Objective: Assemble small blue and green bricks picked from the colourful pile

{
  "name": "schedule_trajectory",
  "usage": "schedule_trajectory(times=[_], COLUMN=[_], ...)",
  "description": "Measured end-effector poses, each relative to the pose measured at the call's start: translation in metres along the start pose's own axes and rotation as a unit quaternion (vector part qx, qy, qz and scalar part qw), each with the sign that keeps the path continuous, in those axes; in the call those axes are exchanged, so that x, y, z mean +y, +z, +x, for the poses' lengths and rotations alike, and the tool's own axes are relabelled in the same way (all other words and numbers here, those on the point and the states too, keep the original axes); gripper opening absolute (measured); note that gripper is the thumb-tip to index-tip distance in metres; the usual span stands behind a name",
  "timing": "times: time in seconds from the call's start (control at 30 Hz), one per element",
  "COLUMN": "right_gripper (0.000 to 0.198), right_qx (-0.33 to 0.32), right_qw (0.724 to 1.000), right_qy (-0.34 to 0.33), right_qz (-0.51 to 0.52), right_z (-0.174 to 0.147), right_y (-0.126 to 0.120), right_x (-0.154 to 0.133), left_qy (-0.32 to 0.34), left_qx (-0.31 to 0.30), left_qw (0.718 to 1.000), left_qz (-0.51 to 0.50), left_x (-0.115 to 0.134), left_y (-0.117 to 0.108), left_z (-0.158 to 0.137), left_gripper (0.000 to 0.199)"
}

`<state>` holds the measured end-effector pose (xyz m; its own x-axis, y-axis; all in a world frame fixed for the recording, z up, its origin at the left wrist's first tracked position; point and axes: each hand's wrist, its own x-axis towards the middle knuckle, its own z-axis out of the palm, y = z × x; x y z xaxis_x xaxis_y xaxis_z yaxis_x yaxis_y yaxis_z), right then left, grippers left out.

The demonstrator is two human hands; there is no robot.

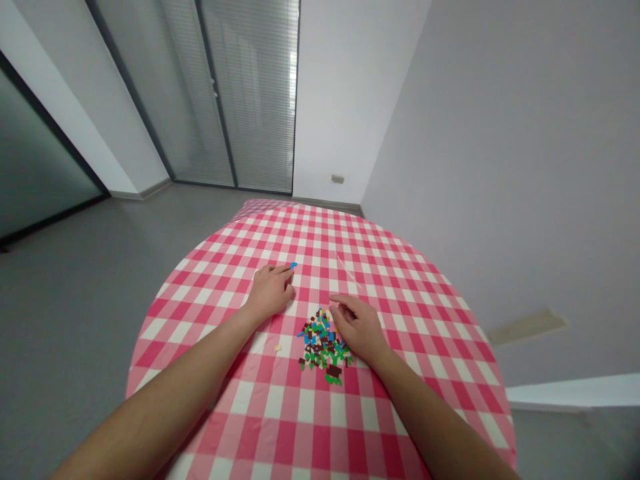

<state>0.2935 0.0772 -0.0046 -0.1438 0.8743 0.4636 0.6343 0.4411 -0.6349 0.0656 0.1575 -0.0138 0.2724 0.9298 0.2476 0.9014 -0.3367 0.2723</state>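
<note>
The work looks to be at an early stage: nearly all the small coloured pieces lie in one loose heap (323,343), midway between the left and right edges of the desk (415,273), and no built-up shape shows. What is set apart amounts to little. A blue piece (293,265) sits beyond the heap, toward the far edge, at the fingertips of the left hand (270,288); a cream piece (278,347) lies alone to the heap's left. Judging by this, most of the sorting or joining, whichever it is, is left to do.

The left thumb stands apart from the forefinger, and I cannot tell whether the fingers grip the blue piece or merely touch it. The right hand bends over the heap's right side, forefinger stretched out above the thumb; whether it pinches anything is hidden. At the heap's near side lies a larger dark brown piece (334,371).

A red-and-white checked cloth (280,440) covers the desk, lightly creased, its left and right edges curving. Beyond the far edge are a grey floor (75,300), glass panels with blinds (260,100) and a pale wall (345,87) with a small plate (337,179) low down.
</note>
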Motion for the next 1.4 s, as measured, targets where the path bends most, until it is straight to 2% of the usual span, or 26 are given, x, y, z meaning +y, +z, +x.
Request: schedule_trajectory(times=[0.43,0.63,0.83,1.1,1.4], right_gripper=[0.026,0.024,0.024,0.026,0.023], right_qx=[-0.003,-0.090,-0.170,-0.221,-0.238], right_qw=[1.000,0.996,0.984,0.975,0.971], right_qy=[0.007,0.001,-0.038,-0.027,-0.024], right_qz=[0.007,-0.005,0.022,0.010,0.024], right_z=[-0.001,0.003,0.004,0.005,0.002], right_y=[0.002,0.001,-0.007,-0.013,-0.011], right_x=[0.006,0.006,0.010,0.015,0.013], left_qy=[0.012,0.026,0.025,0.109,0.205], left_qx=[0.020,0.027,0.040,0.057,0.001], left_qw=[1.000,0.999,0.998,0.986,0.967], left_qz=[-0.016,-0.026,-0.046,-0.114,-0.153], left_x=[-0.003,-0.004,-0.008,-0.001,0.008], left_y=[0.003,0.005,0.006,0.002,0.001], left_z=[0.000,0.001,0.001,-0.005,-0.010], left_gripper=[0.037,0.036,0.032,0.020,0.023])
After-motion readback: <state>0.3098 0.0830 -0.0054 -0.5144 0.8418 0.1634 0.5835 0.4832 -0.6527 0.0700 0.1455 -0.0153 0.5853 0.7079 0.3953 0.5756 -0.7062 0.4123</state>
